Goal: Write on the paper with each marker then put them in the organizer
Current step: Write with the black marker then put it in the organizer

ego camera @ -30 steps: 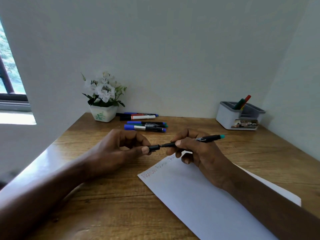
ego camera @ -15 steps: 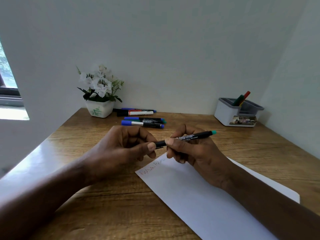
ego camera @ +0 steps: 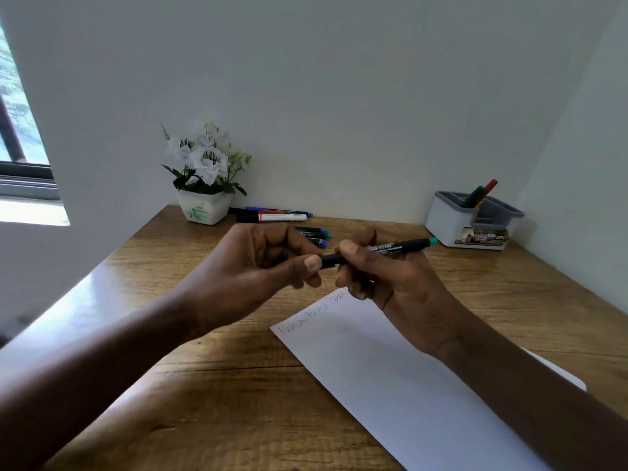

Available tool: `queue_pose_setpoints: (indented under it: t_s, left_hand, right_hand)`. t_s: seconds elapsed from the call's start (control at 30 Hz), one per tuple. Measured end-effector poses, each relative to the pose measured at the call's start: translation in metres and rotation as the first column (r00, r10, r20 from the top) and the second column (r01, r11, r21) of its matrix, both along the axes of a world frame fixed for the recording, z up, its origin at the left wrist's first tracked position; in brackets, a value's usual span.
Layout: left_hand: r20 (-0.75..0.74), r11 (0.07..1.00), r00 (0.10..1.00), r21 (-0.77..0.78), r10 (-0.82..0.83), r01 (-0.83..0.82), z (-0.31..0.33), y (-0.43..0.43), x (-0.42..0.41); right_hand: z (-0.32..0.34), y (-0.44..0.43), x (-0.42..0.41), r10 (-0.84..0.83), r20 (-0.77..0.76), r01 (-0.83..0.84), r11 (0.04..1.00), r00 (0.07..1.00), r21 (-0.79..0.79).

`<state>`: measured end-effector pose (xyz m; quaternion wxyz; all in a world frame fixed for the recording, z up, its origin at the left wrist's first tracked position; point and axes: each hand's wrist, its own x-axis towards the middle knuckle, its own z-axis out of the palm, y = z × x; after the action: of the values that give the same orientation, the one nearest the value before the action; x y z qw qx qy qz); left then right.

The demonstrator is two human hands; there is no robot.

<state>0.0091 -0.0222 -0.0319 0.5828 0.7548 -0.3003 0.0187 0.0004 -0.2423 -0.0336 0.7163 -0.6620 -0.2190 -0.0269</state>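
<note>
Teal-ended marker (ego camera: 401, 247) above far corner of paper (ego camera: 390, 385), axis 8 to 2 o'clock. Pinched at 8 o'clock end by left hand (ego camera: 251, 270), mid-barrel by right hand (ego camera: 390, 280). Organizer (ego camera: 445, 222) at 2 o'clock, nearer right.

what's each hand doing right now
Left hand: closed, pinching the black end of the teal-tipped marker.
Right hand: closed around the same marker's barrel.

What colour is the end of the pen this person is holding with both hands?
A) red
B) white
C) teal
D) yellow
C: the black marker, gripped by the left hand and the right hand above the paper, ends in a teal plug at its far right end.
</note>
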Motion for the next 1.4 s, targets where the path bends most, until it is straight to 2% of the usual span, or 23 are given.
queue_pose_setpoints:
  t_s: [0.07,0.13,0.27,0.4,0.57,0.67,0.73,0.87,1.07,1.2,1.4]
  left_hand:
    - [0.171,0.974,0.982,0.192,0.084,-0.117,-0.001,0.005,0.004]
    - [0.309,0.866,0.938,0.414,0.156,-0.281,-0.002,0.013,0.006]
    - [0.176,0.681,0.975,0.699,0.133,-0.219,-0.001,0.010,0.005]
    - [0.156,0.541,0.986,0.826,0.056,-0.162,-0.002,0.000,0.008]
    - [0.147,0.502,0.989,0.854,0.019,-0.136,-0.006,0.003,0.014]
    - [0.154,0.507,0.988,0.851,0.007,-0.137,-0.007,0.004,0.014]
    - [0.162,0.513,0.987,0.847,-0.002,-0.138,-0.008,0.005,0.016]
    - [0.171,0.518,0.985,0.844,-0.014,-0.139,-0.011,0.006,0.019]
    - [0.163,0.509,0.986,0.850,-0.015,-0.133,-0.010,0.005,0.021]
    - [0.169,0.511,0.985,0.849,-0.020,-0.135,-0.011,0.006,0.023]
    - [0.174,0.531,0.984,0.838,-0.039,-0.127,-0.013,0.010,0.028]
  right_hand:
    - [0.001,-0.005,0.005,-0.074,0.050,0.074,0.997,0.996,-0.004]
    - [0.001,-0.012,0.010,-0.120,0.058,0.120,0.993,0.991,0.013]
    - [0.002,-0.027,0.019,-0.139,-0.049,0.140,0.990,0.989,0.023]
    - [0.002,-0.028,0.021,-0.359,0.009,0.358,0.928,0.933,-0.108]
    - [0.003,-0.031,0.021,-0.512,0.056,0.514,0.840,0.857,-0.175]
    - [0.014,-0.039,0.027,-0.577,0.034,0.576,0.807,0.816,-0.127]
    - [0.025,-0.049,0.033,-0.605,0.078,0.610,0.783,0.793,-0.124]
    - [0.055,-0.078,0.052,-0.661,0.180,0.685,0.697,0.728,-0.212]
    - [0.094,-0.129,0.104,-0.762,0.431,0.876,0.410,0.482,-0.256]
    - [0.101,-0.148,0.125,-0.696,0.591,0.913,0.321,0.407,-0.250]
    - [0.076,-0.159,0.144,-0.620,0.733,0.955,0.104,0.281,-0.278]
